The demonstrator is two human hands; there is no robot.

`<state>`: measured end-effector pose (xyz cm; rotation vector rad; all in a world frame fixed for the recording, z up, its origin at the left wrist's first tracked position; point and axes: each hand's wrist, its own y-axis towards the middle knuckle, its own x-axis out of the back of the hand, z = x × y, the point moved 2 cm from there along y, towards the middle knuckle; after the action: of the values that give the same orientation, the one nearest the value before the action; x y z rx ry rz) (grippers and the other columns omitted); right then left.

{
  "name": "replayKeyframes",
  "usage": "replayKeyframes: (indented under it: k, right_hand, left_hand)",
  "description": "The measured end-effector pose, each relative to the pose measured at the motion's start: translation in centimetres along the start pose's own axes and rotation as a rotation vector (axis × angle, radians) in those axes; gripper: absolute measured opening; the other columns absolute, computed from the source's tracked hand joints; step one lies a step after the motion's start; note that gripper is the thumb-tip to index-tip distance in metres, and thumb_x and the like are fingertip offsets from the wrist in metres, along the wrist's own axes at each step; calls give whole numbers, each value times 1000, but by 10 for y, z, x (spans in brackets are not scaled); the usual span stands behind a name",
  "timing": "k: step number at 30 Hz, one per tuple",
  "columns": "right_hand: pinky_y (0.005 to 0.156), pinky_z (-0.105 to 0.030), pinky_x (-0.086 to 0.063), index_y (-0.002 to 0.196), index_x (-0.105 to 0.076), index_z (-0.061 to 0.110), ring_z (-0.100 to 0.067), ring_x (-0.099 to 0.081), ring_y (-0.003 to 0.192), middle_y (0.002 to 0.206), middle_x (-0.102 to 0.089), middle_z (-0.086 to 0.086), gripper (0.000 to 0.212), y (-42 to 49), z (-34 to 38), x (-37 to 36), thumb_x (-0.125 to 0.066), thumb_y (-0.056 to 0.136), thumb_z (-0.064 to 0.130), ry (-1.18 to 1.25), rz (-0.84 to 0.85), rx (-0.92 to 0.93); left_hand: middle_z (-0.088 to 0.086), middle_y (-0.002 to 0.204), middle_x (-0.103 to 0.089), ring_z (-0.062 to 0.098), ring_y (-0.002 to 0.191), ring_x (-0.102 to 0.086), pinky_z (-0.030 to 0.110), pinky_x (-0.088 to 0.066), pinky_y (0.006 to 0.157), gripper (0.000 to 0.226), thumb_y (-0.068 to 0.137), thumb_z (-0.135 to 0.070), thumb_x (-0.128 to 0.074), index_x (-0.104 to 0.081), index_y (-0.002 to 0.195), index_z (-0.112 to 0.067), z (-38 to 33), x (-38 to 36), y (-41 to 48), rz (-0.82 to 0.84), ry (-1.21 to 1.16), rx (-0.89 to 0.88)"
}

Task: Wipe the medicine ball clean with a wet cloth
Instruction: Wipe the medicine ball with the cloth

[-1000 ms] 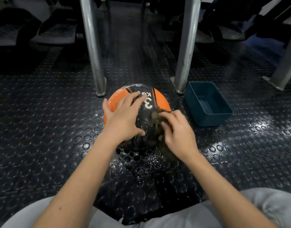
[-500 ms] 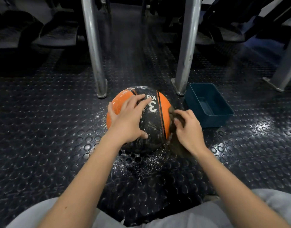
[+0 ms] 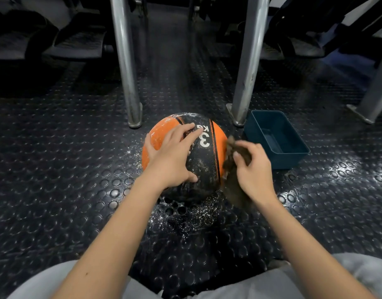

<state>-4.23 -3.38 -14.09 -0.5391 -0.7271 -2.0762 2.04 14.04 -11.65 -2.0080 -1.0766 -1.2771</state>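
Observation:
An orange and black medicine ball (image 3: 207,169) marked "3 KG" sits on the studded black floor in front of me, speckled with white dust. My left hand (image 3: 171,157) lies spread over its top left, fingers and thumb pressing on it. My right hand (image 3: 253,171) grips a dark brown wet cloth (image 3: 233,162) against the ball's right side. The lower end of the cloth hangs down by the ball toward the floor.
A dark teal plastic tub (image 3: 276,139) stands on the floor just right of the ball. Two metal posts (image 3: 125,61) (image 3: 248,61) rise right behind the ball, a third at the far right edge. White specks and wet patches lie on the floor (image 3: 56,190) below the ball.
The right hand with the cloth has slid from the ball's front centre round to its right side. The ball has turned a little, its "3" now further right. The left hand stays on top.

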Motion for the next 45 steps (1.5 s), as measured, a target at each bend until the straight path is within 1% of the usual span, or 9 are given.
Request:
replayKeyframes:
  k: [2, 5, 14, 19, 25, 28, 33, 40, 45]
  right_hand:
    - [88, -6, -32, 119, -57, 12, -7, -48, 104, 109, -51, 3, 30, -6, 25, 4, -57, 90, 4, 104, -68, 189]
    - [89, -29, -42, 115, -59, 14, -17, -52, 98, 108, -55, 2, 28, -23, 28, -7, -58, 88, 9, -91, 68, 435]
    - [91, -30, -39, 119, -62, 29, -23, -52, 107, 110, -49, -1, 40, 5, 12, 39, -65, 84, 10, -405, 274, -36]
    - [87, -6, -32, 119, -64, 23, 3, -43, 89, 101, -41, 0, 48, -9, 39, 21, -61, 76, 3, -53, 103, 282]
    - [90, -38, -41, 120, -64, 25, -26, -46, 99, 101, -39, 2, 46, -5, -2, 8, -56, 82, -1, -391, 150, 150]
    - [86, -27, -36, 128, -58, 23, -22, -47, 102, 104, -39, 4, 47, 1, -3, 22, -57, 85, 3, -372, 96, 52]
    - [75, -28, -43, 109, -70, 25, -19, -49, 82, 94, -47, 1, 40, -25, 29, -2, -63, 76, 4, -109, 181, 450]
    - [79, -30, -38, 112, -69, 26, -19, -48, 93, 94, -44, 2, 35, -1, -4, 23, -62, 83, 9, -332, 43, 81]
    - [72, -32, -44, 105, -72, 20, -20, -48, 84, 90, -47, -2, 39, -33, 33, -4, -54, 73, 5, -142, 188, 443]
  left_hand:
    - [-22, 152, -4, -3, 139, 1, 56, 14, 108, 111, 63, -38, -84, -12, 147, -45, -1, 0, 0, 2, 6, -1]
    - [-23, 152, -5, -3, 138, -1, 58, 12, 108, 111, 61, -39, -84, -13, 146, -46, 0, -1, 1, -11, 13, 0]
    - [-24, 152, -4, -2, 139, 0, 56, 16, 107, 111, 62, -38, -84, -12, 147, -45, -1, -1, 1, 1, -15, -1]
    - [-24, 152, -4, -3, 139, -2, 57, 13, 109, 111, 61, -39, -84, -13, 146, -46, 2, 1, 2, -11, -11, 33]
    - [-23, 152, -2, -1, 140, 2, 57, 14, 108, 110, 64, -39, -83, -11, 146, -47, 2, 0, 1, 7, -27, 20]
    - [-24, 152, -1, -1, 141, 3, 56, 17, 107, 109, 65, -38, -83, -11, 146, -47, 0, -1, 1, 9, -35, 4]
    - [-24, 153, -2, -2, 140, 1, 57, 14, 108, 109, 63, -37, -84, -12, 146, -47, 4, -1, 1, 0, -26, 19]
    - [-25, 152, -2, -2, 140, 3, 54, 17, 107, 108, 65, -37, -83, -12, 146, -46, 1, -1, 1, 10, -59, 6]
    - [-24, 152, -3, -4, 139, 1, 54, 14, 108, 105, 68, -32, -82, -13, 145, -48, 4, -1, 0, -5, -51, 13]
